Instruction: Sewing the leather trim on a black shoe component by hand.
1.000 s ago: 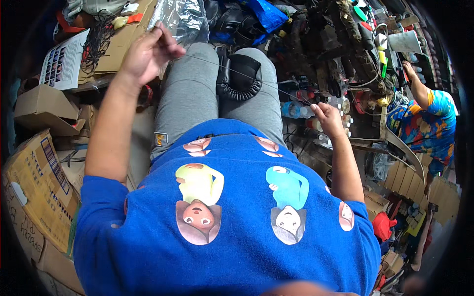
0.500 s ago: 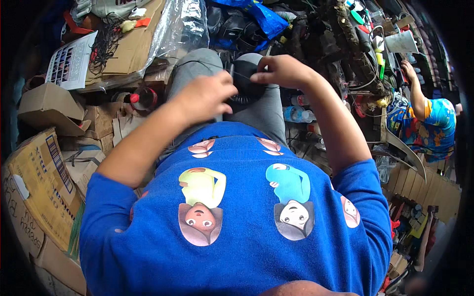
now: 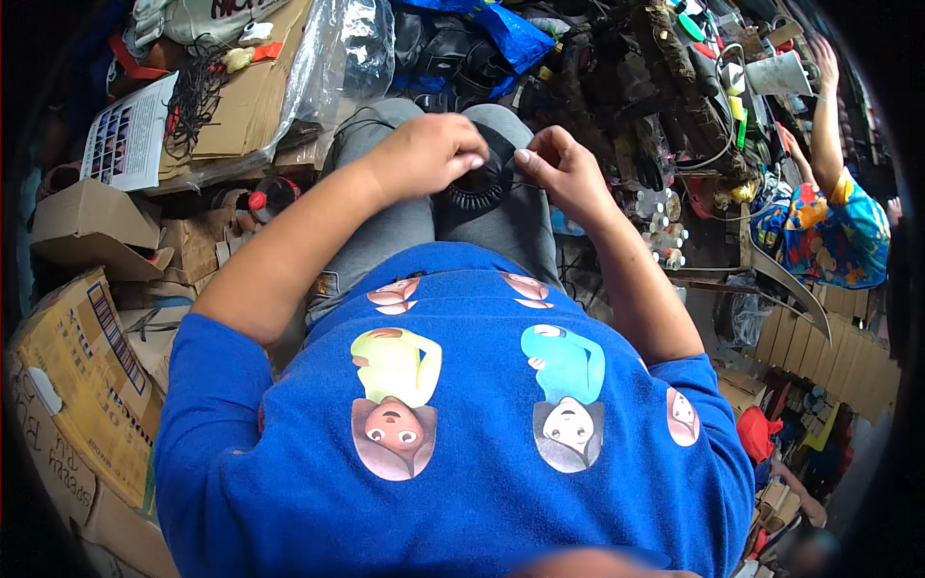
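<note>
On my grey-trousered lap rests a black rounded piece [image 3: 480, 198], perhaps part of a shoe, with a row of pale, evenly spaced stitch-like marks along its near edge. Just over its left side is my left hand [image 3: 436, 152], fingers curled with the tips together. At its right side my right hand [image 3: 565, 171] pinches thumb and forefinger together. A thin dark strand seems to run by the right fingertips; what either pinch holds is too small to make out. My hands partly cover the black piece.
Left stand cardboard boxes [image 3: 87, 226], a red-capped bottle [image 3: 273, 197] and flattened cardboard [image 3: 252, 111] under clear plastic. Small clear bottles [image 3: 665, 231] lie right, near a curved blade-like strip [image 3: 795, 289]. Another person in a colourful shirt [image 3: 838, 231] works at far right.
My left hand has moved up and right; my right hand has come down and slightly right. The stitched edge shows more plainly. The other person's arm has risen.
</note>
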### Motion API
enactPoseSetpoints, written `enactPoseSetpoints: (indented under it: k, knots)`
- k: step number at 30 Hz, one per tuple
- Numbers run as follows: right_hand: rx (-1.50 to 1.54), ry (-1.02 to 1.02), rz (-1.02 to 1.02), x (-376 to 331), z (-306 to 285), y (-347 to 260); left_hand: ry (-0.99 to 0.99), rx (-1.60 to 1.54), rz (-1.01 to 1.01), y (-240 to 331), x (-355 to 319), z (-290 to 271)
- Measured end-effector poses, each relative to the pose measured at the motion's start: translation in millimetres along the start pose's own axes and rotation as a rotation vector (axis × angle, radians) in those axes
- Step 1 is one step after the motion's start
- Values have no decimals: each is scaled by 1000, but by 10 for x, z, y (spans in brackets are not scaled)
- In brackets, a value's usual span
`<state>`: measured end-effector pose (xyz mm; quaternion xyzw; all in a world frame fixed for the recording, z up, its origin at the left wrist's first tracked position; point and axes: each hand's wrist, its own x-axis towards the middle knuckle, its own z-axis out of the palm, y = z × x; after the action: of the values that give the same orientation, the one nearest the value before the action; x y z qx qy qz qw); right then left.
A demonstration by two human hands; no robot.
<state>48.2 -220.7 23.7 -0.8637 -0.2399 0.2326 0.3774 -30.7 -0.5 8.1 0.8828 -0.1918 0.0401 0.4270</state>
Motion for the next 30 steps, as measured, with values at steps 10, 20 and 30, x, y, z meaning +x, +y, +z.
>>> enactPoseSetpoints:
  k: [10,20,30]
  knots:
    - [125,-390,15,-190,-263,-98,-380,-38,-168,-209,551,63]
    - [-84,-128,-90,-262,-204,-200,-439,-160,-200,-233,588,17]
    - [-108,-139,-79,-180,-154,-205,-455,-498,-253,-305,538,-12]
